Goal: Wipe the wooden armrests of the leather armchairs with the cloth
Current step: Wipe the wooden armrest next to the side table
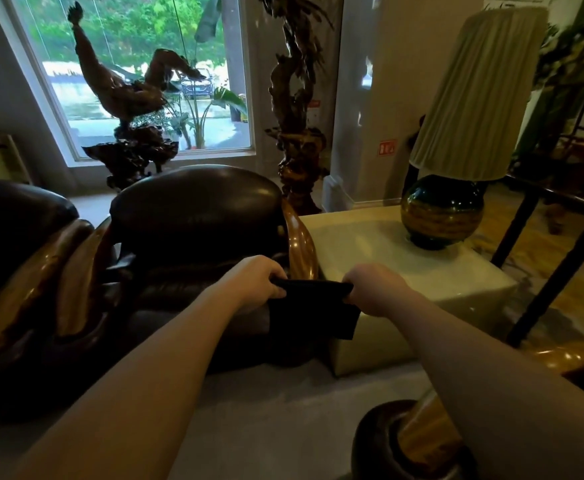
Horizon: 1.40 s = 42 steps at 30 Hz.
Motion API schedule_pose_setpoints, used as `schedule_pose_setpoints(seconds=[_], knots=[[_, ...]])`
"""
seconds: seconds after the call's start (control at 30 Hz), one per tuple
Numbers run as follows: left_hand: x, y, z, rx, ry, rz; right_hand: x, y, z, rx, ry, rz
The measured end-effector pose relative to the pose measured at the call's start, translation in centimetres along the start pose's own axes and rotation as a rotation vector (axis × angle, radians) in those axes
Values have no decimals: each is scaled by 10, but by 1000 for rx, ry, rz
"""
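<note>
A dark cloth (313,311) hangs stretched between my two hands in the middle of the view. My left hand (256,280) grips its left top corner and my right hand (375,289) grips its right top corner. Just behind the cloth curves the glossy wooden armrest (301,242) of a dark leather armchair (197,209). The cloth hangs in front of the armrest's lower end and hides it. A second leather armchair (13,216) with its own wooden armrest (72,271) stands at the left.
A pale side table (370,244) with a round-based lamp (442,213) stands right of the armrest. Carved wooden sculptures (124,98) stand by the window behind the chairs. A dark metal frame (553,268) rises at the right, and another wooden armrest end (411,441) shows bottom right.
</note>
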<state>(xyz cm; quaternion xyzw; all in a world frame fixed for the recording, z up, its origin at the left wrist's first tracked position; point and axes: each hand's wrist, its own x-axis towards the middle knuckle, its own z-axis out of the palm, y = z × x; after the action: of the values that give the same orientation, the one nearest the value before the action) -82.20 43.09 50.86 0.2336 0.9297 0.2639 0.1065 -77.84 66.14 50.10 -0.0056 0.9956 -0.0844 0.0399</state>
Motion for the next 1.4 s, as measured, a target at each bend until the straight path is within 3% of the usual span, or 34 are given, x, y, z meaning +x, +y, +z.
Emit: schedule_pose_setpoints(seconds=[0.2,0.53,0.8,1.23,1.4], knots=[[86,-19,-4,-11,-60,-17,86,33,6,47,-58,2],[210,-53,-6,-63,34,-134,239,76,7,124,-83,-25],[297,-99,-18,-68,-39,-161,337,85,19,94,-148,-50],[452,-199,-28,-91,-187,-73,493,88,60,129,-274,94],[486,-230,-9,-146,-248,-118,528,95,90,125,-319,110]])
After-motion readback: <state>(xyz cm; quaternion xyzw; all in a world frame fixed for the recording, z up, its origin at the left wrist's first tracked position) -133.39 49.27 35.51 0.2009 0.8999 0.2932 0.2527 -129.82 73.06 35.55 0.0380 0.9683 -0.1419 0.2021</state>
